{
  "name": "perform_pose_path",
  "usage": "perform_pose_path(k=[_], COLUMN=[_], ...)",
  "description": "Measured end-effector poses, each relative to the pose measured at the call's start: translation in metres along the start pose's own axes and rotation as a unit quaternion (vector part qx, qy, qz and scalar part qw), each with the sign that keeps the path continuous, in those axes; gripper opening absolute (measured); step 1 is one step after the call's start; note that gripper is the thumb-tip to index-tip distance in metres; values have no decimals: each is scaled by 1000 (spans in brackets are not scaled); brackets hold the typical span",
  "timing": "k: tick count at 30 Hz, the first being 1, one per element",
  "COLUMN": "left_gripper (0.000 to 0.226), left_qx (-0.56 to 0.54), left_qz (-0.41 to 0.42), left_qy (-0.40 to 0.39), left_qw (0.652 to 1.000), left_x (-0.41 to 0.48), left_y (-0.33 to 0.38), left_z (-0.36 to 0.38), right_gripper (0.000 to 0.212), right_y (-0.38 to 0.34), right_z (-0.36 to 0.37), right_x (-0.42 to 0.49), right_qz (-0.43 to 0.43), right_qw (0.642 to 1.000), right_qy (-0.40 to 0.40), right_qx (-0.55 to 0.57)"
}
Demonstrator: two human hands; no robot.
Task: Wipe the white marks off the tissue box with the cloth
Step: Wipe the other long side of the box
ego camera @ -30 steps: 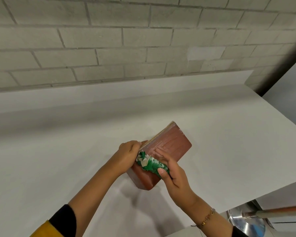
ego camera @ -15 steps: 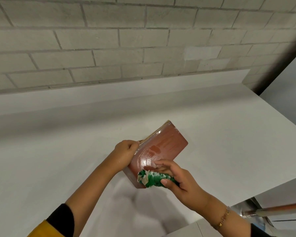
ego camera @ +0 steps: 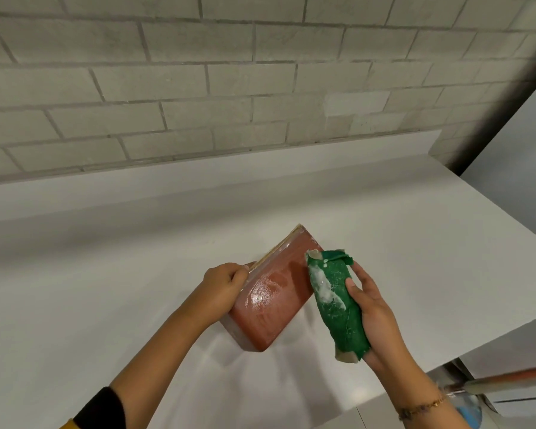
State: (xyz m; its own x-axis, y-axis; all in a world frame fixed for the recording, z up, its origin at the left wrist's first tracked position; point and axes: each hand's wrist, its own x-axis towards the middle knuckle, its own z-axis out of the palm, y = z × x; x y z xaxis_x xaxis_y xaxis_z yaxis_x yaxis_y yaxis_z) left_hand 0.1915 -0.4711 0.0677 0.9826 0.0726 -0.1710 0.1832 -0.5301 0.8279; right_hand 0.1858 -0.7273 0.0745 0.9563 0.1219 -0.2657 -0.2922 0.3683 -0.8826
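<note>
left fingers (ego camera: 239,275) grip 1 tissue box (ego camera: 273,308) | right fingers (ego camera: 360,274) hold 1 cloth (ego camera: 338,308)

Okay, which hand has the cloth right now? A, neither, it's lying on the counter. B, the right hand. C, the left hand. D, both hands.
B: the right hand grips the green cloth, while the left hand holds the box.

I can read no text, label, brand or number anywhere: none on the tissue box (ego camera: 273,301) or the cloth (ego camera: 338,308) I hold.
</note>
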Motion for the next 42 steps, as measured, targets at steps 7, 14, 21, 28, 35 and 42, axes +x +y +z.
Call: perform_pose_path(k=[7, 14, 21, 28, 35, 42], left_gripper=[39, 40, 42, 45, 47, 47], left_qx=[5, 6, 7, 9, -8, 15], left_qz=[11, 13, -6, -16, -31, -35], left_qy=[0, -8, -13, -1, -3, -26], left_qw=[1000, 1000, 1000, 1000, 999, 999], left_x=[-2, -3, -4, 0, 2, 6], left_y=[2, 5, 4, -1, 0, -1], left_z=[-1, -2, -4, -5, -6, -9], right_gripper=[93, 87, 92, 92, 90, 86], right_y=[-5, -6, 12, 31, 45, 39], right_z=[-7, -10, -1, 19, 42, 29], right_x=[14, 35, 39, 9, -28, -41], right_qz=[-2, -89, -67, -39, -28, 97], right_qw=[1000, 991, 992, 986, 971, 967], right_qy=[-23, 42, 4, -65, -154, -217], right_qx=[1, -88, -102, -148, -183, -85])
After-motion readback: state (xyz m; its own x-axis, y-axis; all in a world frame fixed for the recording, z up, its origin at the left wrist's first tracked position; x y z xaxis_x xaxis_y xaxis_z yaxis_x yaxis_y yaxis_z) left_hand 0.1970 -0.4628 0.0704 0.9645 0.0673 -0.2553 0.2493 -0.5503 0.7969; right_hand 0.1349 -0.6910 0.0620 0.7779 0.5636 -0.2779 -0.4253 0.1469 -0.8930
